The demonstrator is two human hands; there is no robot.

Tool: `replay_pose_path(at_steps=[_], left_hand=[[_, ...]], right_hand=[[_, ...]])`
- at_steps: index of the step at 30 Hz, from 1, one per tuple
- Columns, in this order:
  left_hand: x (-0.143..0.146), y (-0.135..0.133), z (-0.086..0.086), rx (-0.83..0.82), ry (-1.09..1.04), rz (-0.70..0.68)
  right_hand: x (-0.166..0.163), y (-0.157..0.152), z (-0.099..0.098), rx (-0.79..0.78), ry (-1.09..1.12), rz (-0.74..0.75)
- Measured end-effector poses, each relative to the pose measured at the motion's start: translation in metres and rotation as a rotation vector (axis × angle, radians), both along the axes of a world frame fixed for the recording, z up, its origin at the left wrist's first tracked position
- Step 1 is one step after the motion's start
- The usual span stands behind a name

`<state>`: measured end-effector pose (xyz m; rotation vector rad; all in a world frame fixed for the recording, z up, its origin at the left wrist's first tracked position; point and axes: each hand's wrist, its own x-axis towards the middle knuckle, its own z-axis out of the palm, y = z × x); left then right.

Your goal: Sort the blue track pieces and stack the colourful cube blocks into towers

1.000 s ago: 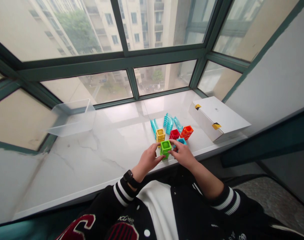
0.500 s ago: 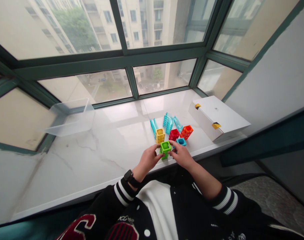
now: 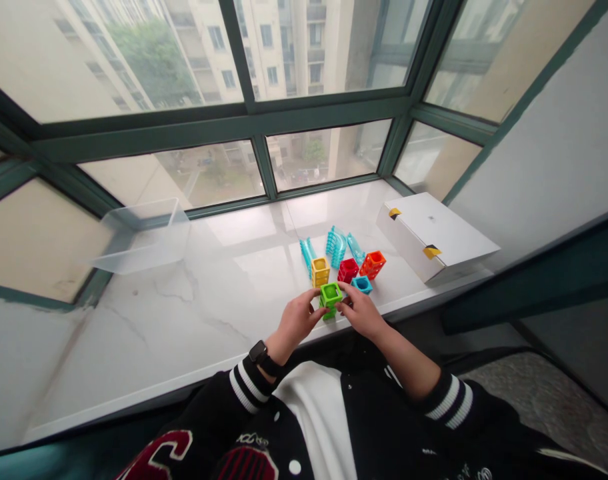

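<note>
Head camera is looking down on a white marble window ledge (image 3: 194, 300) lying beneath teal-framed windows (image 3: 254, 123). Both hands, left hand (image 3: 295, 323) and right hand (image 3: 363, 311), are pinching the green block (image 3: 330, 296) near the ledge's front edge. A white box (image 3: 434, 237) is sitting right, a clear tub (image 3: 144, 237) left.
</note>
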<state>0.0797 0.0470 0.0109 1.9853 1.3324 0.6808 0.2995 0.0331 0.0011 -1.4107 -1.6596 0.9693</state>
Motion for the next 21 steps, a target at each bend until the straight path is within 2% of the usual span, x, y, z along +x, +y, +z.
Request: replay_pose_path(at_steps=[7, 10, 14, 17, 21], left_hand=[[-0.003, -0.001, 0.0, 0.025, -0.004, 0.01], [-0.004, -0.001, 0.0, 0.017, -0.017, 0.009], [-0.004, -0.001, -0.001, 0.018, -0.012, 0.009], [-0.004, -0.001, -0.002, 0.023, 0.005, 0.007], [-0.004, -0.002, -0.003, 0.035, 0.023, 0.009]], right_hand=[[-0.004, 0.001, 0.003, 0.054, -0.046, 0.022], [0.0, -0.002, 0.017, 0.087, -0.127, 0.04], [0.012, 0.001, 0.046, 0.222, -0.187, -0.042], [0.017, 0.018, 0.067, 0.323, -0.203, -0.083], [0.009, 0.059, 0.082, 0.409, -0.324, 0.087]])
